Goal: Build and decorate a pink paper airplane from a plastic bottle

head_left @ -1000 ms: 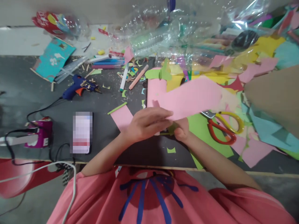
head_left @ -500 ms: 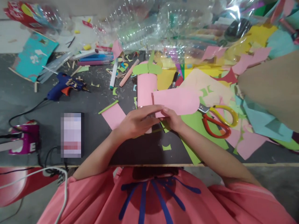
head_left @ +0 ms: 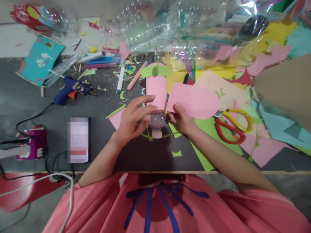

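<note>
Between my hands lies a small plastic bottle [head_left: 156, 90] wrapped in pink paper, its clear neck and whitish cap pointing toward me. A green paper piece [head_left: 155, 70] sits across its far end. My right hand [head_left: 182, 118] pinches a pink paper cutout [head_left: 194, 98] with one rounded end, held just right of the bottle. My left hand [head_left: 133, 116] has its fingers apart, the fingertips over the left side of the pink wrap; whether they press on it I cannot tell. Scissors [head_left: 233, 126] with yellow and red handles lie partly under the cutout.
A blue glue gun [head_left: 69, 90] and a phone [head_left: 79, 139] lie at left, with cords near the purple box [head_left: 35, 142]. Markers [head_left: 103, 61], clear plastic bottles [head_left: 145, 29] and paper scraps crowd the back. Green paper [head_left: 206, 139] and pink scraps [head_left: 269, 149] cover the right.
My left hand has moved away from the right hand and spread its fingers, uncovering the bottle's neck and cap. The pink cutout has shifted right in my right hand, apart from the bottle.
</note>
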`<state>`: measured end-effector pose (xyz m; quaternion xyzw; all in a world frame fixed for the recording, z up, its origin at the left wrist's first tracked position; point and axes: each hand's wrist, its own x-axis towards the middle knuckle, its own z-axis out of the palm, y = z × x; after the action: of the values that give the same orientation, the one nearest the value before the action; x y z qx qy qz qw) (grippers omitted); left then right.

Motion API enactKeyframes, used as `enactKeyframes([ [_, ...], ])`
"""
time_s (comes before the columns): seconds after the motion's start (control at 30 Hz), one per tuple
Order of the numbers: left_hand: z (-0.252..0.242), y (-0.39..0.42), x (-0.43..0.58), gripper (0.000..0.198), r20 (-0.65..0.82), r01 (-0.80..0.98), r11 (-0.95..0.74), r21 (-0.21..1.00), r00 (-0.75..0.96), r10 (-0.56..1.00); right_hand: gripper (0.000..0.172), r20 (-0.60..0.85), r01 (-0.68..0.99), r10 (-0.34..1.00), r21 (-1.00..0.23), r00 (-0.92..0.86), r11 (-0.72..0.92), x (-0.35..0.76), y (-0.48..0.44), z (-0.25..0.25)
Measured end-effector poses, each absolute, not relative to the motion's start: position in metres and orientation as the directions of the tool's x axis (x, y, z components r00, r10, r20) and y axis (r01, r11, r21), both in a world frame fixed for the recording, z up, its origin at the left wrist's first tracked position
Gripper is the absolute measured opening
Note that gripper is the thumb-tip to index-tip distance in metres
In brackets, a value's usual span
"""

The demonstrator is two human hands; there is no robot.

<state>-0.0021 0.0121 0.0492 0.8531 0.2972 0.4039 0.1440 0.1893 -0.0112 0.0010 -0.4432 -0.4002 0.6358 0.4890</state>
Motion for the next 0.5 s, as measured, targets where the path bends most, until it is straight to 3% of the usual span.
enactKeyframes([
  [0.17, 0.064, 0.011, -0.008, 0.031, 0.590, 0.413, -0.755, 0.509, 0.471, 0.656, 0.057, -0.187, -0.186, 0.976, -0.961, -0.110, -0.205, 0.191, -0.009, 0.006],
  [0.23, 0.069, 0.021, -0.024, 0.024, 0.519, 0.534, -0.698, 0.477, 0.469, 0.714, 0.058, -0.181, -0.170, 0.976, -0.965, -0.118, -0.199, 0.192, -0.009, 0.007],
  [0.3, 0.072, 0.037, -0.049, 0.032, 0.384, 0.687, -0.578, 0.441, 0.438, 0.813, 0.058, -0.162, -0.147, 0.979, -0.973, -0.128, -0.180, 0.192, -0.009, 0.007],
  [0.33, 0.073, 0.046, -0.063, 0.041, 0.316, 0.754, -0.501, 0.425, 0.395, 0.862, 0.058, -0.153, -0.138, 0.979, -0.976, -0.132, -0.171, 0.192, -0.009, 0.007],
  [0.4, 0.075, 0.064, -0.089, 0.051, 0.224, 0.925, -0.179, 0.334, 0.106, 0.969, 0.056, -0.146, -0.142, 0.981, -0.976, -0.130, -0.164, 0.192, -0.009, 0.005],
  [0.5, 0.081, 0.084, -0.114, 0.052, 0.149, 0.955, 0.258, 0.144, -0.279, 0.949, 0.055, -0.159, -0.185, 0.982, -0.967, -0.102, -0.176, 0.192, -0.009, 0.003],
])
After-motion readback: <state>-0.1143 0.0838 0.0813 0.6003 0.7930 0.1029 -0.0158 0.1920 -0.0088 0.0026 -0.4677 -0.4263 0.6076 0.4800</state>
